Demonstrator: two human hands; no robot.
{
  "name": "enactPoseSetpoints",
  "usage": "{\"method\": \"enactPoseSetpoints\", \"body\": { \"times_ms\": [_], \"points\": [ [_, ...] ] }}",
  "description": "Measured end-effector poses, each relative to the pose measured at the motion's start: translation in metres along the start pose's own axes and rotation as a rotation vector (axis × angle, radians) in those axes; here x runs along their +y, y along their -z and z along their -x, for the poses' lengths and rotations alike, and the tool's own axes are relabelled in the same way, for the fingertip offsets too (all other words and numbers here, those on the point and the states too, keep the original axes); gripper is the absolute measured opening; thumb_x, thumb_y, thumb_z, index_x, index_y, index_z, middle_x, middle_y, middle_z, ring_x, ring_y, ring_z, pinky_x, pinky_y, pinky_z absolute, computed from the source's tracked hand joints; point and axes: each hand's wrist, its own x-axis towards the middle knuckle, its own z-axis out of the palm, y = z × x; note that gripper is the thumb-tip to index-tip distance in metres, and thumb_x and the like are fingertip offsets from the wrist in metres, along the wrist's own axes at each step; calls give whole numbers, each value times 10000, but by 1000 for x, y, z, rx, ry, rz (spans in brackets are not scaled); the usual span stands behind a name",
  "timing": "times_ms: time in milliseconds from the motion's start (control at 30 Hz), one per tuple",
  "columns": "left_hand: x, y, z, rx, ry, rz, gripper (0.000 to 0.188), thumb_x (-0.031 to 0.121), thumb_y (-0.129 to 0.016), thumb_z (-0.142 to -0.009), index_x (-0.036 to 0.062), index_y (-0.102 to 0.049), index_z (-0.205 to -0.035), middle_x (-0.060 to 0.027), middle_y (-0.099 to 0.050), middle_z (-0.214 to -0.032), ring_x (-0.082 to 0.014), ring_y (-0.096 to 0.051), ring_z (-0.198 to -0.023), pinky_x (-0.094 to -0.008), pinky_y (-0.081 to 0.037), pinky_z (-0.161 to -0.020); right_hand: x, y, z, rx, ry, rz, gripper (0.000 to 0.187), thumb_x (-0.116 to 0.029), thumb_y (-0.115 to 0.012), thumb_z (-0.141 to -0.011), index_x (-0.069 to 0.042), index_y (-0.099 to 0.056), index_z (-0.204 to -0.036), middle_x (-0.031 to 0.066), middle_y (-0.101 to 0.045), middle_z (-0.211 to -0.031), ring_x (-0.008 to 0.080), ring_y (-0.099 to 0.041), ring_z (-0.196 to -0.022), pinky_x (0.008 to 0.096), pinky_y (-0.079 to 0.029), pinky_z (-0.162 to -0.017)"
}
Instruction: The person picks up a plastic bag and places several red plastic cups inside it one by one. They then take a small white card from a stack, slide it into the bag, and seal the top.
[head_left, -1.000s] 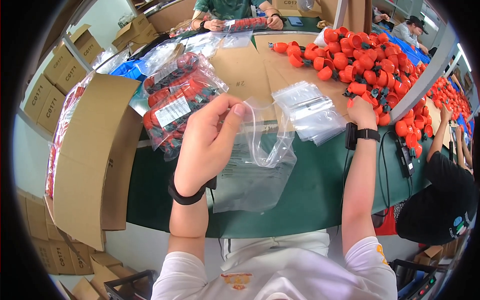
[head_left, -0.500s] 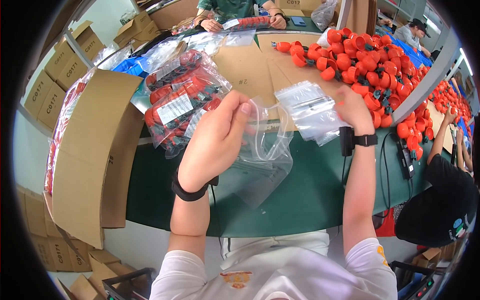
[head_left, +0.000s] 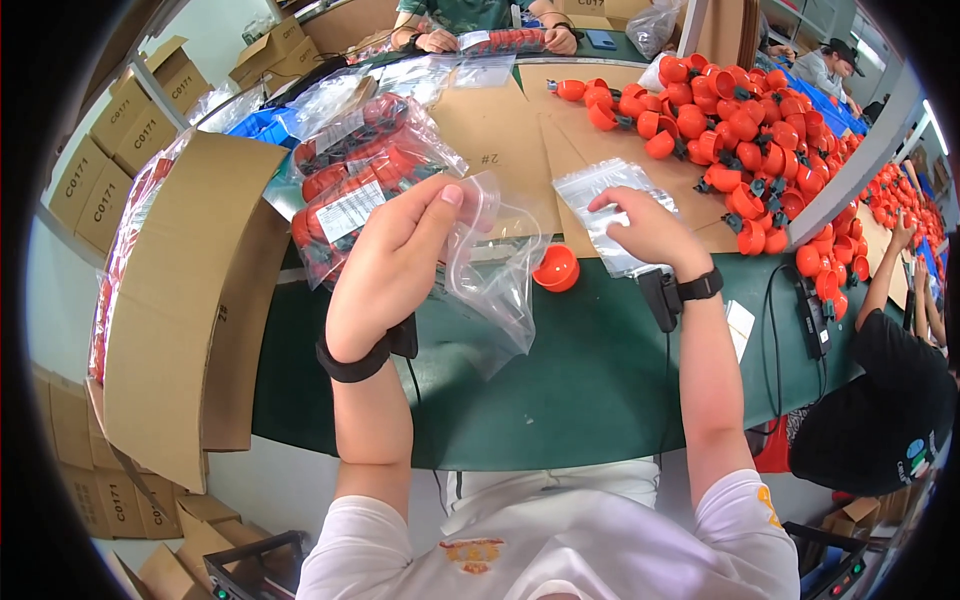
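My left hand (head_left: 395,255) pinches the top edge of a clear zip bag (head_left: 495,290), which hangs open and looks flat. Just right of the bag's side is a single red plastic cup (head_left: 556,270), its hollow side showing. My right hand (head_left: 650,225) is above a stack of clear zip bags (head_left: 590,190), fingers apart and slightly curled, holding nothing. Left of my left hand are filled bags (head_left: 345,215) of red cups with black fittings, one bearing a white label.
A large heap of red cups (head_left: 740,125) covers the right rear of the table (head_left: 580,420). An open cardboard box (head_left: 185,310) stands at the left. A white slip (head_left: 738,328) lies beside my right forearm. Across the table a person's hands (head_left: 437,42) handle a filled bag.
My right hand has moved left from the heap's edge and opened. A red cup now shows beside the bag. My left hand and its bag have shifted slightly left.
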Motion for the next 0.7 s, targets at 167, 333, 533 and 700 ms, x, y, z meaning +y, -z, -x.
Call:
{"method": "enactPoseSetpoints", "body": {
  "times_ms": [167,333,533,700],
  "points": [
    [-1,1,3,-3,-42,87,265,125,-474,-1024,-30,-629,-1173,-56,-645,-877,-119,-561,-761,-277,-474,-717,-14,-33,-4,34,332,145,644,103,-524,-763,-145,-594,-1352,143,-437,-1528,415,-398,-1379,477,-385,-1138],
    [3,14,9,-7,-21,67,328,80,-470,-954,-27,-618,-1226,-72,-662,-945,-139,-588,-791,-281,-484,-748,-30,-70,-7,63,499,287,617,122,-545,-785,-162,-623,-1328,135,-451,-1523,408,-376,-1420,485,-358,-1158],
    [4,13,3,-100,12,22,433,2,-413,-872,-26,-628,-1247,-68,-680,-1060,-123,-599,-906,-266,-473,-860,-20,-71,-7,-45,411,286,380,23,-666,-812,-115,-664,-1166,103,-601,-1280,351,-499,-1293,462,-430,-1052],
    [-2,7,0,-89,-25,81,411,27,-434,-891,-21,-616,-1256,-71,-682,-1008,-120,-594,-874,-272,-480,-819,-23,-61,-8,-201,290,160,380,-67,-731,-826,-89,-620,-1189,137,-601,-1050,345,-588,-1081,434,-489,-943]
  ]
}}
